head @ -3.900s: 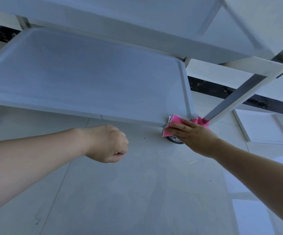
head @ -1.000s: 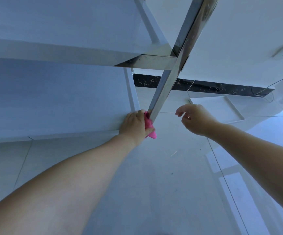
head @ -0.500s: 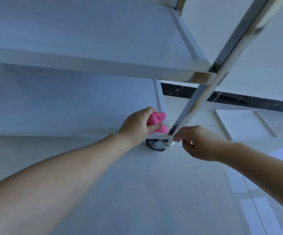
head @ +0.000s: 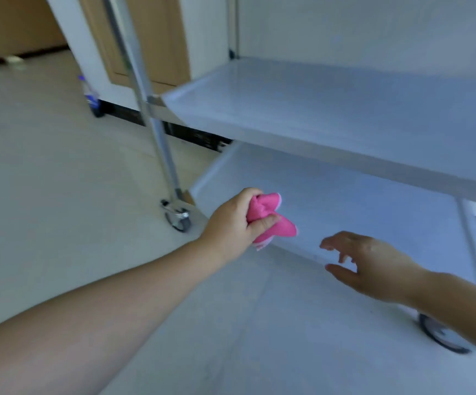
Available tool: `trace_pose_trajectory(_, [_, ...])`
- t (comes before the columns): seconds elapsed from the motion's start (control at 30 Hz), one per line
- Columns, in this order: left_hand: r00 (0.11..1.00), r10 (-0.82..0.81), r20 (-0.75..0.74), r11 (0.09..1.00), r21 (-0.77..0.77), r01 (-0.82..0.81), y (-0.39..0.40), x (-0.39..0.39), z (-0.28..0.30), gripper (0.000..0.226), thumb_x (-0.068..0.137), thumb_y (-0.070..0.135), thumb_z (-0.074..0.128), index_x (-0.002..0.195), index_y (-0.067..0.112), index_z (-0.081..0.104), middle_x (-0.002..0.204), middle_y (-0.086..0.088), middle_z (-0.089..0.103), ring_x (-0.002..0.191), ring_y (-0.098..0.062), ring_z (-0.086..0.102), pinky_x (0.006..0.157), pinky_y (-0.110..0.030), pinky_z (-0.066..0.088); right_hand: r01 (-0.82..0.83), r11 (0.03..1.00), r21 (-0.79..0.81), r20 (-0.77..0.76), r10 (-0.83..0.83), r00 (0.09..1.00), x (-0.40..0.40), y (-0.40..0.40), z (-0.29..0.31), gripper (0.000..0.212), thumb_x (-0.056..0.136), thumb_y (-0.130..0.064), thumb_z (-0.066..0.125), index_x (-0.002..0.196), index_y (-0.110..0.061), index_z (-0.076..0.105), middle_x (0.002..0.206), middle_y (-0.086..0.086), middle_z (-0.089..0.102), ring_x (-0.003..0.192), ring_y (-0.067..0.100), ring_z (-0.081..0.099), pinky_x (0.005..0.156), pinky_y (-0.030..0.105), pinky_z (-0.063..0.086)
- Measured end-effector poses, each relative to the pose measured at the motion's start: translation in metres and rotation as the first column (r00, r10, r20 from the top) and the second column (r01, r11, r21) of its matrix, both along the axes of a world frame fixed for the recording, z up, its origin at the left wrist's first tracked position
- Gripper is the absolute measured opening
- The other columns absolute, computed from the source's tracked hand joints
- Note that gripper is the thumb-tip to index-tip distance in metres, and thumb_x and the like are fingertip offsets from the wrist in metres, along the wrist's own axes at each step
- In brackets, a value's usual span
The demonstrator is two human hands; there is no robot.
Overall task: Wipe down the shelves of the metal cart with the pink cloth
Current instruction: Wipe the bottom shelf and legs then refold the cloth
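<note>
While bunched in left hand [head: 232,223], pink cloth [head: 268,220] at bottom shelf [head: 373,212] near-left edge | right hand [head: 370,266] spread, empty

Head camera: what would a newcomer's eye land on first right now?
The pink cloth, bunched in the left hand at the front edge of the cart's bottom shelf. To its right, the right hand hovers empty with fingers spread, and another bare shelf sits above.

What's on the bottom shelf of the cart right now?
The bottom shelf looks bare. The pink cloth, bunched in the left hand, hangs over its front edge; the open right hand hovers there too. The middle shelf hides its rear strip.
</note>
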State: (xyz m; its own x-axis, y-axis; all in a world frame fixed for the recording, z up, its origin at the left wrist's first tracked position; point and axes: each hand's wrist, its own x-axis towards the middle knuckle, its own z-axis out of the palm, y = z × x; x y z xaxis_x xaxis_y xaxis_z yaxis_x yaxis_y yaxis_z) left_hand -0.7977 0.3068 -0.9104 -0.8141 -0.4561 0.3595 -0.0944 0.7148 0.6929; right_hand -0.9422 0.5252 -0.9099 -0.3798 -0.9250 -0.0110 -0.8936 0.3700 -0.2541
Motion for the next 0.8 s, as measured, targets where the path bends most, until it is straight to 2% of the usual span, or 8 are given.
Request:
trace_pose_trajectory(0.13, [0.974, 0.198, -0.11, 0.977, 0.108, -0.186, -0.061, 0.03, 0.002, 0.04, 0.081, 0.04, 0.066, 0.112, 0.02, 0.049, 0.1, 0.006, 0.061, 0.085, -0.012, 0.058, 0.073, -0.021, 0.044, -0.04, 0.993, 0.113, -0.098, 0.051, 0.994, 0.011, -0.048, -0.002, 0.027, 0.089, -0.041, 0.048, 0.116, -0.039, 0.052, 0.112, -0.022, 0.056, 0.091, 0.0, 0.058, 0.078, 0.019, 0.044])
trace_pose_trajectory(0.2, [0.946, 0.292, -0.139, 0.95, 0.157, -0.27, -0.084, 0.038, 0.002, 0.039, 0.082, 0.041, 0.064, 0.111, 0.021, 0.047, 0.099, 0.006, 0.06, 0.085, -0.013, 0.06, 0.071, -0.022, 0.045, -0.049, 0.985, 0.163, -0.146, 0.073, 0.987, 0.016, -0.072, -0.001, 0.028, 0.09, -0.041, 0.043, 0.118, -0.039, 0.05, 0.116, -0.02, 0.055, 0.097, 0.003, 0.057, 0.079, 0.02, 0.044])
trace_pose_trajectory(0.27, [0.911, 0.377, -0.17, 0.917, 0.204, -0.342, -0.104, 0.043, 0.001, 0.035, 0.083, 0.039, 0.063, 0.107, 0.023, 0.044, 0.097, 0.007, 0.059, 0.082, -0.011, 0.059, 0.067, -0.013, 0.042, -0.034, 0.982, 0.184, -0.182, 0.068, 0.981, 0.022, -0.097, 0.003, 0.03, 0.091, -0.041, 0.043, 0.119, -0.039, 0.05, 0.12, -0.017, 0.054, 0.102, 0.007, 0.057, 0.082, 0.021, 0.043])
trace_pose_trajectory(0.33, [0.874, 0.444, -0.198, 0.886, 0.245, -0.394, -0.122, 0.045, 0.0, 0.033, 0.084, 0.036, 0.063, 0.105, 0.021, 0.042, 0.093, 0.007, 0.059, 0.078, -0.008, 0.058, 0.06, -0.006, 0.038, -0.005, 0.986, 0.169, -0.19, 0.037, 0.981, 0.026, -0.121, 0.006, 0.029, 0.09, -0.04, 0.044, 0.118, -0.037, 0.053, 0.12, -0.013, 0.056, 0.105, 0.011, 0.057, 0.085, 0.024, 0.044])
trace_pose_trajectory(0.43, [0.831, 0.5, -0.243, 0.852, 0.311, -0.422, -0.145, 0.045, 0.003, 0.032, 0.086, 0.033, 0.062, 0.105, 0.017, 0.042, 0.088, -0.001, 0.061, 0.073, -0.012, 0.061, 0.057, -0.008, 0.04, 0.024, 0.993, 0.12, -0.146, -0.006, 0.989, 0.033, -0.15, 0.007, 0.026, 0.089, -0.038, 0.046, 0.113, -0.033, 0.056, 0.114, -0.009, 0.059, 0.099, 0.015, 0.058, 0.086, 0.028, 0.047])
trace_pose_trajectory(0.5, [0.793, 0.533, -0.295, 0.832, 0.351, -0.429, -0.155, 0.041, 0.008, 0.028, 0.087, 0.03, 0.062, 0.102, 0.018, 0.041, 0.083, 0.004, 0.061, 0.07, -0.004, 0.061, 0.054, -0.005, 0.041, 0.027, 0.995, 0.098, -0.119, -0.015, 0.993, 0.039, -0.162, 0.003, 0.023, 0.089, -0.037, 0.047, 0.109, -0.033, 0.058, 0.11, -0.01, 0.061, 0.095, 0.015, 0.059, 0.082, 0.025, 0.046])
trace_pose_trajectory(0.63, [0.7, 0.594, -0.397, 0.795, 0.424, -0.434, -0.167, 0.026, 0.014, 0.025, 0.087, 0.019, 0.064, 0.1, 0.015, 0.043, 0.078, 0.021, 0.058, 0.069, 0.011, 0.059, 0.058, -0.003, 0.042, 0.077, 0.997, 0.022, -0.074, -0.075, 0.994, 0.047, -0.166, -0.012, 0.017, 0.086, -0.034, 0.05, 0.099, -0.033, 0.061, 0.101, -0.012, 0.064, 0.089, 0.014, 0.06, 0.078, 0.025, 0.047])
trace_pose_trajectory(0.8, [0.624, 0.671, -0.401, 0.731, 0.499, -0.465, -0.184, 0.002, 0.021, 0.046, 0.086, 0.032, 0.063, 0.119, 0.007, 0.044, 0.117, -0.006, 0.057, 0.104, -0.018, 0.058, 0.088, -0.021, 0.047, 0.122, 0.992, 0.046, -0.068, -0.118, 0.991, 0.044, -0.159, -0.025, 0.014, 0.084, -0.032, 0.049, 0.089, -0.033, 0.062, 0.09, -0.015, 0.063, 0.083, 0.011, 0.059, 0.074, 0.025, 0.048])
